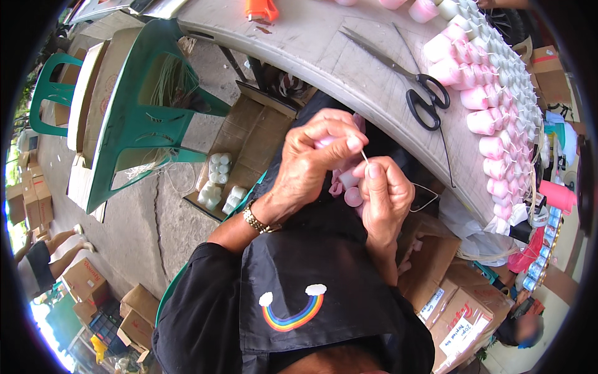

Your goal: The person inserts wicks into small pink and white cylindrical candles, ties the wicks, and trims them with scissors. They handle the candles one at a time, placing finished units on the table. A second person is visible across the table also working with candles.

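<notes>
A thin white string [365,157] runs between my hands in front of my lap. Thumb and fingers of my left hand [314,149] pinch one end of the visible stretch, and a bit of pink shows under those fingers. My right hand [383,193] is closed on the same string, whose loose length trails off to the right past the wrist. Just below and between the hands hang small pink and white cup-like pieces [352,196], partly hidden by the fingers. A black apron with a rainbow patch [293,318] covers my front.
On the table [311,47] lie black-handled scissors [427,100], an orange tool [260,9] and strung rows of pink and white pieces [492,118]. A green chair [143,118] and an open cardboard box [249,137] of white cups stand left; cartons [461,305] sit right.
</notes>
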`<action>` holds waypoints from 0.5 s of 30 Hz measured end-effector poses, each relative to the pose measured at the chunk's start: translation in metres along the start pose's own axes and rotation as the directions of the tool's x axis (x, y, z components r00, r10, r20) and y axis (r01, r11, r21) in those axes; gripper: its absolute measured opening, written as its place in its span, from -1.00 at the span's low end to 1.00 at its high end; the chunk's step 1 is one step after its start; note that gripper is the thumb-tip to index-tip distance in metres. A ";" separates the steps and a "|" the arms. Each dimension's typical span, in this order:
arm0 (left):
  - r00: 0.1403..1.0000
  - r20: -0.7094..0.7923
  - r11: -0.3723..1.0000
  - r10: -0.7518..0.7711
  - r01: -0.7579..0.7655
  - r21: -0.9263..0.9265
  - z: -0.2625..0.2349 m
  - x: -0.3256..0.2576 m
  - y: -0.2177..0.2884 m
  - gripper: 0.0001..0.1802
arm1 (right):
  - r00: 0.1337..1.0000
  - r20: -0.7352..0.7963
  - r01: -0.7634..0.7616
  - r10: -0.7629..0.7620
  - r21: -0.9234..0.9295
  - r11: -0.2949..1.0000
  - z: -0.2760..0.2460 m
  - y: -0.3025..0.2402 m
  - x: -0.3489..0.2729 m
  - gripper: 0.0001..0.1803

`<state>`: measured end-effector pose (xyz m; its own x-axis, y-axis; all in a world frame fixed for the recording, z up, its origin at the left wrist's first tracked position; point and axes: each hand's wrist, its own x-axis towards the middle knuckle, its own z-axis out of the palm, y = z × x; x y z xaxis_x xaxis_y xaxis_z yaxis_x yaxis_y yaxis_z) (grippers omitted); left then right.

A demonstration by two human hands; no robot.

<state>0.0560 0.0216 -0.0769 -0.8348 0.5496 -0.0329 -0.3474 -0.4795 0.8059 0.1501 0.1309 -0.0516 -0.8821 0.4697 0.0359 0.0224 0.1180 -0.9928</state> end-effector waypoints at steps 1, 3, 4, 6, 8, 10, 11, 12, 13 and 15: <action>0.998 -0.059 1.000 0.018 -0.019 -0.014 -0.002 0.004 0.002 -0.93 | 1.000 0.000 -0.002 0.002 0.077 0.997 -0.001 0.000 -0.001 -0.69; 0.984 -0.147 0.980 0.101 -0.124 -0.157 -0.012 0.016 0.013 -0.91 | 0.999 0.006 -0.037 0.037 0.196 0.980 -0.004 -0.001 -0.001 -0.69; 0.971 -0.181 0.988 0.153 -0.157 -0.007 -0.016 0.019 0.018 -0.84 | 0.999 0.001 -0.031 0.032 0.203 0.979 -0.005 0.000 0.001 -0.68; 0.999 -0.035 0.995 0.037 -0.034 0.091 -0.017 0.015 0.022 -0.81 | 0.996 0.041 -0.090 0.083 0.241 0.966 -0.005 0.002 0.002 -0.68; 0.994 0.065 0.982 -0.085 0.073 0.174 -0.012 0.003 0.020 -0.76 | 0.991 0.074 -0.129 0.113 0.275 0.953 -0.004 0.003 0.004 -0.67; 0.983 0.104 0.980 -0.153 0.138 0.141 -0.005 -0.002 0.013 -0.82 | 0.989 0.105 -0.128 0.101 0.297 0.946 -0.004 0.002 0.005 -0.65; 0.979 0.149 0.983 -0.137 0.116 0.144 -0.003 -0.003 0.010 -0.85 | 0.985 0.129 -0.149 0.115 0.300 0.942 -0.004 0.002 0.006 -0.65; 0.985 0.137 0.989 -0.106 0.090 0.121 -0.002 -0.003 0.007 -0.90 | 0.984 0.133 -0.152 0.116 0.313 0.937 -0.004 0.000 0.006 -0.68; 0.988 0.130 0.986 -0.086 0.066 0.152 -0.001 -0.002 0.007 -0.90 | 0.981 0.141 -0.169 0.130 0.320 0.932 -0.005 -0.001 0.006 -0.72; 0.992 0.119 0.975 -0.044 0.017 0.223 -0.002 0.000 0.008 -0.90 | 0.984 0.102 -0.169 0.144 0.307 0.937 -0.003 -0.002 0.005 -0.80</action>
<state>0.0526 0.0165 -0.0719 -0.7615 0.6481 0.0021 -0.2574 -0.3054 0.9168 0.1470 0.1353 -0.0492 -0.9132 0.3897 -0.1194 0.0256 -0.2376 -0.9710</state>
